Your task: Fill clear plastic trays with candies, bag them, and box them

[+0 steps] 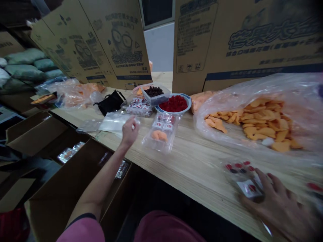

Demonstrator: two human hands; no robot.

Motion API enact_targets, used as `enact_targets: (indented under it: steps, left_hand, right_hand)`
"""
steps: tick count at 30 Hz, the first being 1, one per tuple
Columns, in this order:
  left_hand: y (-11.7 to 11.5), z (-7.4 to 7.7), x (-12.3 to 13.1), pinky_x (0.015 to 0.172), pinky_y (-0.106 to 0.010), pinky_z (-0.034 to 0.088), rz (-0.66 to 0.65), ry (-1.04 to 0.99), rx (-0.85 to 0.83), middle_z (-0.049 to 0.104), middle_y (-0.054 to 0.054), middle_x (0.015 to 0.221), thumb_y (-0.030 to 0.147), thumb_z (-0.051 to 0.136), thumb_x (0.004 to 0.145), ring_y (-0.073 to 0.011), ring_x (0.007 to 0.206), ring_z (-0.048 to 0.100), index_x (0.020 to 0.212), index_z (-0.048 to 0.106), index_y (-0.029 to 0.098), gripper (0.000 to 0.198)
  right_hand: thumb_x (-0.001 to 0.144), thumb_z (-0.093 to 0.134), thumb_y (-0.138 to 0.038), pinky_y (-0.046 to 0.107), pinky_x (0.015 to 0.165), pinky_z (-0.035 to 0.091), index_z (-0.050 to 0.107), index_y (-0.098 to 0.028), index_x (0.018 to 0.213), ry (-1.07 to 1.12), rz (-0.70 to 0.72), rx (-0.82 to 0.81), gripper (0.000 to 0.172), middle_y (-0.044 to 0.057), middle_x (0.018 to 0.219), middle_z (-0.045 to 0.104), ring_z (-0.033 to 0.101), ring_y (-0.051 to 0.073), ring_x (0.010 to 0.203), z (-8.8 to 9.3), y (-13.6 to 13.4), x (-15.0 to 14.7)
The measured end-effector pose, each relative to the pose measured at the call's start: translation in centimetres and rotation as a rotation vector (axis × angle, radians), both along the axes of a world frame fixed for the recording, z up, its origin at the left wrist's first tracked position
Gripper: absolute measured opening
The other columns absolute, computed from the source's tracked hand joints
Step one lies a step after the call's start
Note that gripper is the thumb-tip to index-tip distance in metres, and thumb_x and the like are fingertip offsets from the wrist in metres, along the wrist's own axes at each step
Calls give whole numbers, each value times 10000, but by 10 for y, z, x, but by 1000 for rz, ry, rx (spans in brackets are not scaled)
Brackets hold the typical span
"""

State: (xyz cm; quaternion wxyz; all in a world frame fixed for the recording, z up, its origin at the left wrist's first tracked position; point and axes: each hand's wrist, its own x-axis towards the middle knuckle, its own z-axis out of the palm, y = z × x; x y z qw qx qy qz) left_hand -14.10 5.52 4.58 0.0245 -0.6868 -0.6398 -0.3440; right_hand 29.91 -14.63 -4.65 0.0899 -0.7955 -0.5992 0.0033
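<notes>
One part-filled clear pouch (160,133) lay on the worktop (191,161) while the left hand (129,129) pinched an empty bag (113,121) and the right hand (275,198) pressed flat, fingers spread, on a packed one (248,184).

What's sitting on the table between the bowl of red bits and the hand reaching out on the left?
In the head view, a clear packet holding orange pieces and small sachets lies between the bowl and the left hand.

You are seeing a bowl of red pieces (174,104) sitting mid-worktop, a dark-fruit tub (154,92) just behind it, a black pouch (111,102) toward the left edge, printed cartons (242,43) standing along the far edge.
</notes>
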Motion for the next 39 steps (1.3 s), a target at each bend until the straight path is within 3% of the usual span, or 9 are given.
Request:
enact_targets:
  steps: [3,5,8,11,16,21,27,33,39]
  left_hand:
    - [-47,-12,73,947,-372,463,-501,-1,101,664,-79,1045,131,450,823,-192,1056,581,742,542,185,134]
    - [-76,-29,120,967,-375,456,-719,66,46,657,-105,1049,86,444,798,-202,1061,577,796,571,163,148]
    - [-107,-58,173,943,-383,468,-879,208,-162,653,-126,962,60,442,770,-223,992,588,774,577,140,157]
    - [-118,-79,201,930,-394,467,-948,271,-304,639,-99,864,77,429,787,-223,933,583,735,572,154,170]
    - [-110,-84,208,911,-384,467,-947,204,-354,644,-86,860,92,446,779,-220,952,575,757,578,166,153]
    - [-109,-77,202,949,-361,447,-1063,265,-352,668,-85,981,92,464,797,-209,1028,578,848,602,159,162]
    - [-116,-72,189,1003,-354,416,-1250,338,-258,580,-130,1264,36,483,778,-220,1181,528,1039,584,126,294]
    - [-120,-64,185,1023,-362,411,-1392,260,-203,584,-125,1257,69,481,811,-206,1219,504,1057,565,153,273]
    - [-130,-77,175,964,-382,469,-1106,206,-211,608,-138,1131,53,482,760,-241,1113,545,968,588,136,248]
  right_hand:
    - [754,486,-594,626,816,433,248,-248,1446,51,48,11,809,216,1405,356,482,481,1140,9,-6,1]
    - [732,526,-560,602,889,426,248,-214,1437,138,110,63,833,214,1424,317,442,467,1194,16,-13,3]
    - [728,559,-525,553,998,379,206,-252,1452,275,219,132,850,149,1466,263,344,403,1299,28,-31,6]
    - [734,578,-432,534,1047,335,168,-303,1469,345,319,83,852,90,1509,203,282,358,1349,42,-52,4]
    - [612,641,-340,570,1037,313,167,-307,1488,299,575,-162,997,93,1542,143,257,404,1349,62,-74,-14]
    - [574,669,-342,594,1002,300,294,-306,1460,199,743,-249,963,108,1549,135,294,422,1307,69,-65,-32]
    - [560,656,-349,579,960,298,376,-270,1427,137,766,-264,914,125,1552,114,357,426,1228,61,-51,-32]
    - [584,622,-336,526,931,330,98,-241,1512,137,719,-221,1070,122,1544,169,357,395,1215,41,-48,-32]
    - [571,617,-323,504,836,376,100,-227,1509,88,589,-164,1075,160,1522,215,374,408,1173,27,-44,-40]
